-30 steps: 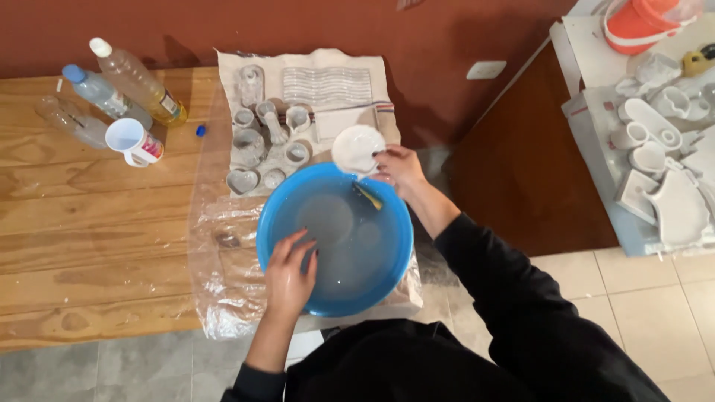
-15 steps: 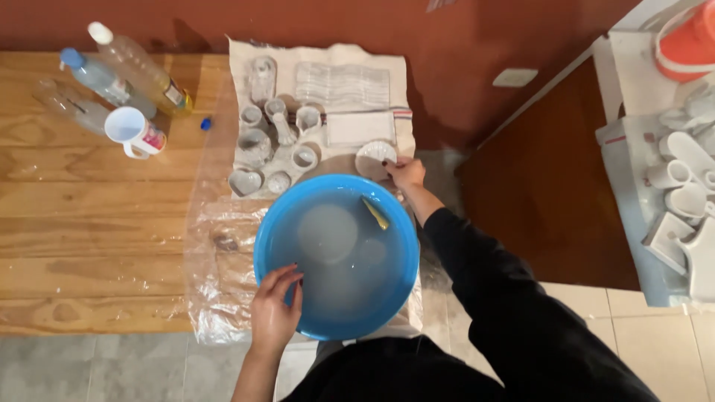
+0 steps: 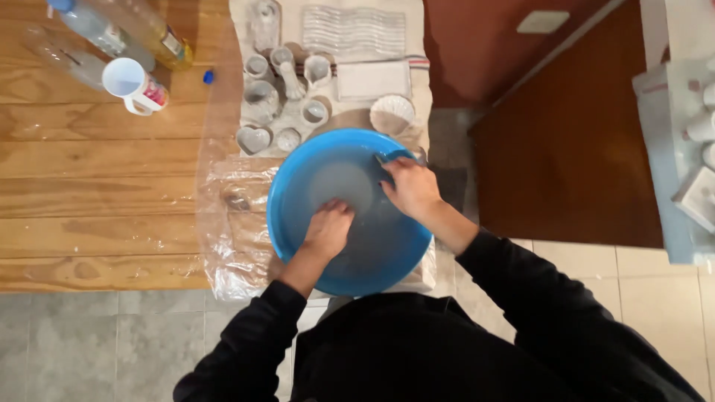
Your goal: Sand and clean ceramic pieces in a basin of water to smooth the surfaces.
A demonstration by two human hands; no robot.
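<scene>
**Both hands in the blue basin**

Here, your left hand [image 3: 328,227] is inside the blue basin [image 3: 294,216], palm down with the fingers together, resting on the grey, cloudy liquid [image 3: 342,186] at the bottom. Whether it presses on anything under the surface cannot be told. Your right hand [image 3: 410,186] sits at the basin's far right rim, fingers curled round a small dark-handled tool [image 3: 395,156] whose end shows just beyond your knuckles; what kind of tool it is stays unclear.

The basin stands on a sheet of clear plastic film [image 3: 231,223] spread over the right end of the wooden table [image 3: 89,193], right in front of you. Just beyond its far rim lies a group of small white moulds and casts: a heart-shaped mould [image 3: 253,139], a small round mould [image 3: 288,138], several little cups [image 3: 314,112], and a white scalloped dish [image 3: 392,114] touching the area near the rim. Behind them lies a white rectangular tray [image 3: 372,79].

Further left on the table, well apart from the basin, stand a white mug [image 3: 134,84] and some plastic bottles [image 3: 119,33] lying on their sides, with a small blue cap [image 3: 209,75] near them. Your black sleeves [image 3: 246,350] fill the bottom of the view.
</scene>
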